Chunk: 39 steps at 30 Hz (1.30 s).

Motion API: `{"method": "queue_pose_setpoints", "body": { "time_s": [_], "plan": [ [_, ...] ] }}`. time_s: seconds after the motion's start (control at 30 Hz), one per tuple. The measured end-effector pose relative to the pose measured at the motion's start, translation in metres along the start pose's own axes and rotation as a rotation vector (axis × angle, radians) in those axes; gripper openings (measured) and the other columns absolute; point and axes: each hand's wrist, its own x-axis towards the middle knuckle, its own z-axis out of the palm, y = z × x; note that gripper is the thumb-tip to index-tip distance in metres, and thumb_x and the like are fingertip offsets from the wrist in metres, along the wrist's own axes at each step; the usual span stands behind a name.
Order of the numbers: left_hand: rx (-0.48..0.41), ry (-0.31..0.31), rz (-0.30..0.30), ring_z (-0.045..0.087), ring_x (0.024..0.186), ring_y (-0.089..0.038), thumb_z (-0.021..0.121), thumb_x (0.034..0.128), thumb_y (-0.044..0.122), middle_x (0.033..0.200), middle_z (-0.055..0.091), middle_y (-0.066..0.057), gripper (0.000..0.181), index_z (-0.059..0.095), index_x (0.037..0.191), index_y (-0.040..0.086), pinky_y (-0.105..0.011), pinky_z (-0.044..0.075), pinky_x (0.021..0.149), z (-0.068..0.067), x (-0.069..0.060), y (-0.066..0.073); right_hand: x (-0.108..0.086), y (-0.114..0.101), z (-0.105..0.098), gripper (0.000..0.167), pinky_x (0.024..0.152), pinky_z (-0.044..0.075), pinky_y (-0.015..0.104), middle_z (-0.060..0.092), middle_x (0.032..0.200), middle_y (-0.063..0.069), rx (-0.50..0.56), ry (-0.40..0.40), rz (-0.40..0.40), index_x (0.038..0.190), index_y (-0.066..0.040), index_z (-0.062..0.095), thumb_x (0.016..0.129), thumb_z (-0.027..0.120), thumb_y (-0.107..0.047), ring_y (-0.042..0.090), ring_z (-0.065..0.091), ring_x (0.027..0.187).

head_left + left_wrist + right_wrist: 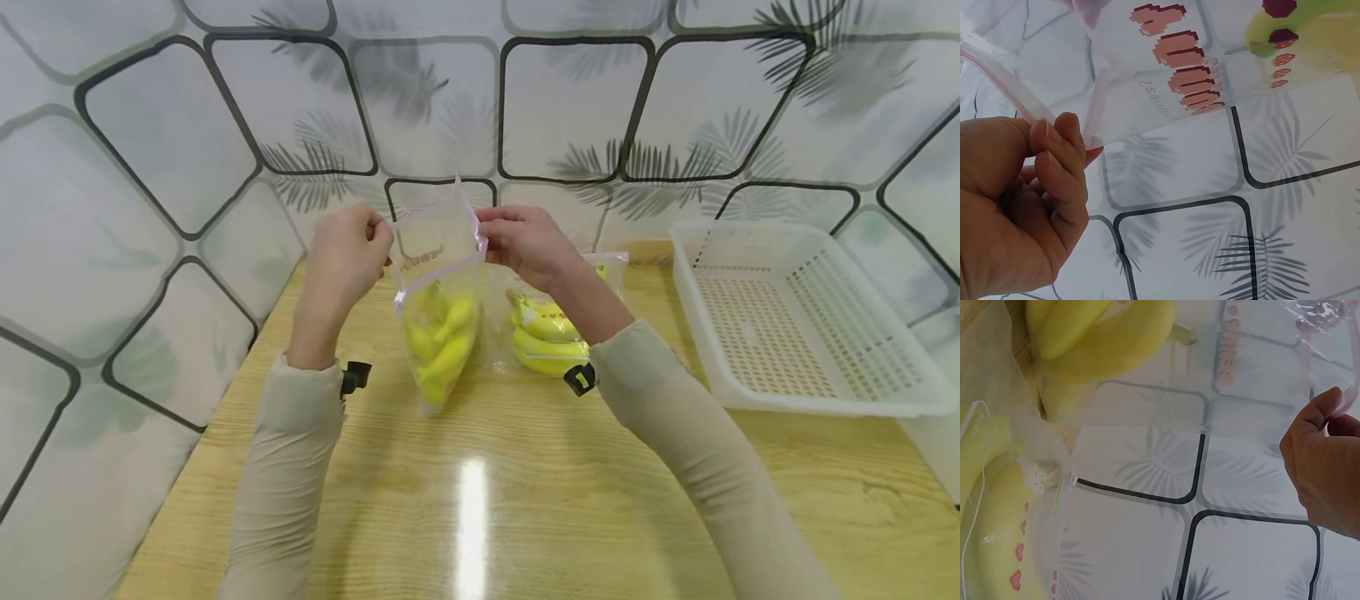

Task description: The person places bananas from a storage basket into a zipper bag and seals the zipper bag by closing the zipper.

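Observation:
A clear zip bag (442,333) with pink seal strips hangs upright between both hands, with several yellow bananas (447,358) in its lower part. My left hand (348,250) pinches the left edge of the bag's mouth; in the left wrist view, thumb and fingertips (1063,128) close on the plastic. On the opposite edge, my right hand (528,242) grips the rim between thumb and fingers, seen also in the right wrist view (1325,456). The mouth stands apart between them. Whether the bag's bottom touches the table cannot be told.
A second clear bag with bananas (547,333) lies on the wooden table (420,500), partly behind my right forearm. To the right stands a white perforated plastic basket (772,325). A patterned wall covering (570,108) rises behind and at the left.

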Motion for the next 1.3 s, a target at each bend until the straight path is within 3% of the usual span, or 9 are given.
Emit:
{"method": "queue_pose_setpoints", "body": {
  "time_s": [0.33, 0.53, 0.63, 0.77, 0.87, 1.0, 1.13, 1.2, 1.3],
  "plan": [
    [-0.017, -0.105, 0.023, 0.060, 0.054, -0.023, 0.043, 0.0983, 0.012, 0.073, 0.068, -0.014, 0.026, 0.067, 0.097, 0.001, -0.029, 0.042, 0.045, -0.007, 0.009, -0.008, 0.000, -0.001, -0.006, 0.028, 0.057, 0.051, 0.021, 0.063, 0.086, 0.008, -0.045, 0.045, 0.011, 0.124, 0.012, 0.058, 0.098, 0.056, 0.002, 0.015, 0.056, 0.062],
    [-0.035, -0.148, 0.012, 0.062, 0.057, -0.025, 0.044, 0.0984, 0.011, 0.074, 0.067, -0.014, 0.025, 0.067, 0.096, 0.002, -0.030, 0.046, 0.048, -0.008, 0.013, -0.014, -0.015, 0.005, -0.007, 0.029, 0.062, 0.055, 0.022, 0.061, 0.099, 0.013, -0.220, 0.110, -0.059, 0.125, 0.006, 0.059, 0.102, 0.054, -0.009, 0.015, 0.059, 0.069],
    [-0.037, -0.145, 0.018, 0.061, 0.055, -0.024, 0.044, 0.0974, 0.011, 0.072, 0.067, -0.015, 0.024, 0.066, 0.095, 0.002, -0.029, 0.047, 0.047, -0.007, 0.014, -0.015, -0.034, 0.015, -0.005, 0.030, 0.072, 0.055, 0.025, 0.059, 0.110, 0.013, -0.408, 0.202, -0.216, 0.127, 0.001, 0.056, 0.103, 0.054, -0.017, 0.016, 0.059, 0.081],
    [0.021, -0.188, 0.040, 0.057, 0.052, -0.024, 0.046, 0.0975, 0.014, 0.071, 0.067, -0.015, 0.023, 0.066, 0.098, 0.003, -0.030, 0.042, 0.045, -0.011, 0.020, -0.016, -0.063, 0.032, 0.007, 0.023, 0.074, 0.049, 0.031, 0.057, 0.108, 0.011, -0.704, 0.348, -0.527, 0.113, -0.003, 0.057, 0.098, 0.059, -0.021, 0.020, 0.056, 0.090],
    [0.097, -0.258, 0.077, 0.055, 0.052, -0.022, 0.049, 0.0982, 0.017, 0.072, 0.067, -0.013, 0.023, 0.067, 0.100, 0.004, -0.032, 0.039, 0.046, -0.017, 0.028, -0.018, -0.079, 0.049, 0.026, 0.023, 0.059, 0.047, 0.029, 0.060, 0.084, 0.006, -0.950, 0.339, -0.755, 0.089, -0.006, 0.059, 0.093, 0.067, -0.027, 0.018, 0.056, 0.072],
    [0.140, -0.386, 0.128, 0.055, 0.055, -0.022, 0.052, 0.0997, 0.024, 0.074, 0.065, -0.011, 0.025, 0.069, 0.101, 0.006, -0.033, 0.043, 0.051, -0.023, 0.040, -0.020, -0.079, 0.073, 0.053, 0.041, 0.038, 0.031, 0.023, 0.051, 0.056, -0.004, -1.277, 0.287, -0.997, 0.069, -0.012, 0.056, 0.086, 0.075, -0.044, 0.008, 0.040, 0.043],
    [0.122, -0.503, 0.151, 0.056, 0.056, -0.023, 0.050, 0.1004, 0.025, 0.072, 0.063, -0.011, 0.026, 0.068, 0.099, 0.006, -0.035, 0.047, 0.054, -0.024, 0.049, -0.020, -0.068, 0.088, 0.067, 0.047, 0.035, 0.021, 0.022, 0.040, 0.048, -0.006, -1.435, 0.378, -1.109, 0.064, -0.015, 0.052, 0.082, 0.077, -0.051, 0.006, 0.027, 0.036],
    [0.107, -0.536, 0.141, 0.057, 0.058, -0.025, 0.050, 0.1005, 0.024, 0.074, 0.063, -0.012, 0.025, 0.067, 0.099, 0.006, -0.035, 0.049, 0.056, -0.025, 0.053, -0.022, -0.063, 0.091, 0.069, 0.042, 0.034, 0.020, 0.023, 0.038, 0.047, -0.005, -1.441, 0.422, -1.139, 0.062, -0.015, 0.051, 0.085, 0.075, -0.040, 0.007, 0.027, 0.036],
    [0.072, -0.552, 0.122, 0.057, 0.059, -0.025, 0.050, 0.1001, 0.022, 0.075, 0.063, -0.013, 0.024, 0.067, 0.101, 0.005, -0.034, 0.050, 0.056, -0.028, 0.057, -0.025, -0.061, 0.091, 0.069, 0.030, 0.033, 0.022, 0.023, 0.044, 0.049, -0.004, -1.405, 0.423, -1.142, 0.065, -0.014, 0.054, 0.090, 0.068, -0.022, 0.008, 0.030, 0.037]
  ]
}}
